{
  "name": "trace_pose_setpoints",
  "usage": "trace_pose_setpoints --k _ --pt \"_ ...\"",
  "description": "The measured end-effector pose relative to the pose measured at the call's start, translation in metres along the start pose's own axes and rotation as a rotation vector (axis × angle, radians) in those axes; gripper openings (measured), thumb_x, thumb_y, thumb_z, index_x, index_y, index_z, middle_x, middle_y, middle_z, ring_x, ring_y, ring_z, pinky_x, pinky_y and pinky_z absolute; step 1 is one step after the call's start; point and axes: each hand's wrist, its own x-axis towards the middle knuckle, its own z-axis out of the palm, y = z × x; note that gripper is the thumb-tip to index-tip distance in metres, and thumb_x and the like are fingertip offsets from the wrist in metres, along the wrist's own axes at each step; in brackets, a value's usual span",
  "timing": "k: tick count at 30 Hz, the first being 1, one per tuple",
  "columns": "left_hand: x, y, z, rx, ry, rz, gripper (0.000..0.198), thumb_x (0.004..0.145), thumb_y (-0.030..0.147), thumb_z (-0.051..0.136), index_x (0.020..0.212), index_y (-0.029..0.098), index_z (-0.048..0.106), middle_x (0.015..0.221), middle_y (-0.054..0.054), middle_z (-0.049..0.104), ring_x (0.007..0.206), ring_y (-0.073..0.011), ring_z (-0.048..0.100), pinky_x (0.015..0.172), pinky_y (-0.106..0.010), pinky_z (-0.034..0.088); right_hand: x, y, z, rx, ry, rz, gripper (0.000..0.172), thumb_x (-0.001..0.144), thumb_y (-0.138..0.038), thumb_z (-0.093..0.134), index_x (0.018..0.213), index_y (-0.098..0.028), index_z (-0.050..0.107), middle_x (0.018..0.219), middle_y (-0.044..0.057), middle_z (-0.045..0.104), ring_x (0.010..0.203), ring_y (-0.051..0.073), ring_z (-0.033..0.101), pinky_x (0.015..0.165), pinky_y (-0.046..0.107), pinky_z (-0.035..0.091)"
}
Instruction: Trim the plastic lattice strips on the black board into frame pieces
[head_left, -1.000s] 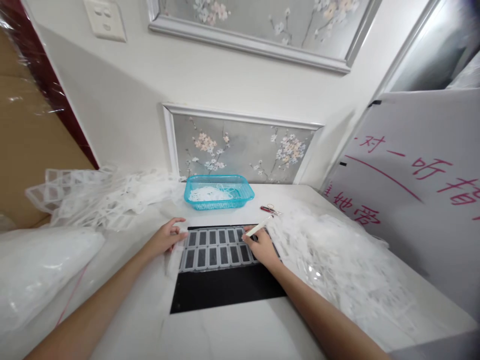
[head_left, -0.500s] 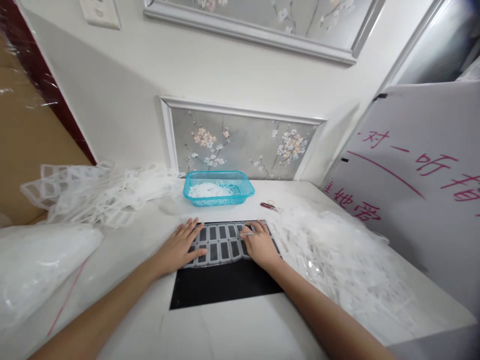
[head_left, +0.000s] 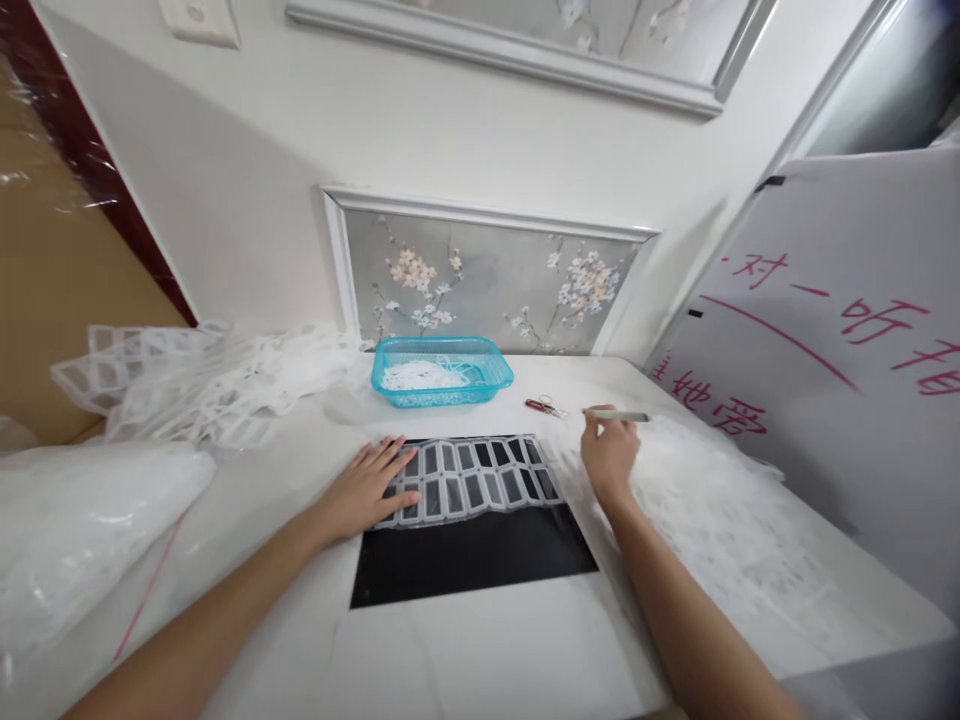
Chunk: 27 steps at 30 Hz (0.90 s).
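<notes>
A white plastic grid sheet (head_left: 472, 480) with rows of small rectangular windows lies on a black mat (head_left: 472, 550) on the white table (head_left: 487, 650). My left hand (head_left: 367, 490) lies flat with spread fingers on the sheet's left end. Over the pile of white plastic sheets (head_left: 712, 520) to the right of the mat, my right hand (head_left: 609, 450) is raised, its fingers pinched round a thin pale stick-like tool (head_left: 619, 415) that points right.
A turquoise basket (head_left: 442, 370) with white pieces stands at the back by the wall. Small red-handled scissors (head_left: 544, 406) lie right of it. More white grid scraps (head_left: 187, 385) and a plastic bag (head_left: 82, 530) fill the left. A white board with red writing (head_left: 840, 360) leans at the right.
My right hand has lifted off the grid sheet and moved right over the plastic pile, still holding the tool. The sheet's right end is now uncovered. My left hand stays flat on it.
</notes>
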Motion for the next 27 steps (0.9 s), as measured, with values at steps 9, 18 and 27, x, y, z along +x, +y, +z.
trace_pose_setpoints --k 9,18,27 --pt "0.002 -0.004 0.005 -0.006 0.040 0.019 0.077 0.091 0.076 0.034 0.155 0.033 0.024 0.164 -0.003 0.017 0.151 -0.0284 0.018 0.123 -0.047 0.010 -0.069 -0.084 0.013 0.501 -0.464 -0.057 0.039 0.088 -0.052 0.054 0.101 -0.021 0.073 0.137 0.013 0.060 0.139 0.035 0.037 0.114 0.055 0.030" --pt "0.000 0.000 0.001 -0.015 0.035 -0.017 0.078 0.089 0.078 0.035 0.154 0.035 0.027 0.164 -0.001 0.016 0.152 -0.0319 0.011 0.122 -0.050 0.014 -0.093 -0.102 0.027 0.468 -0.601 -0.171 0.025 0.089 -0.038 0.057 0.094 -0.019 0.073 0.138 0.013 0.060 0.140 0.036 0.036 0.115 0.058 0.028" --pt "0.001 0.001 0.000 -0.022 0.004 -0.036 0.080 0.088 0.079 0.034 0.154 0.035 0.025 0.164 -0.002 0.016 0.152 -0.0323 0.010 0.122 -0.051 0.015 -0.095 -0.103 0.026 0.426 -0.627 -0.267 0.029 0.094 -0.035 0.052 0.110 -0.020 0.071 0.122 0.011 0.070 0.134 0.033 0.046 0.111 0.053 0.037"
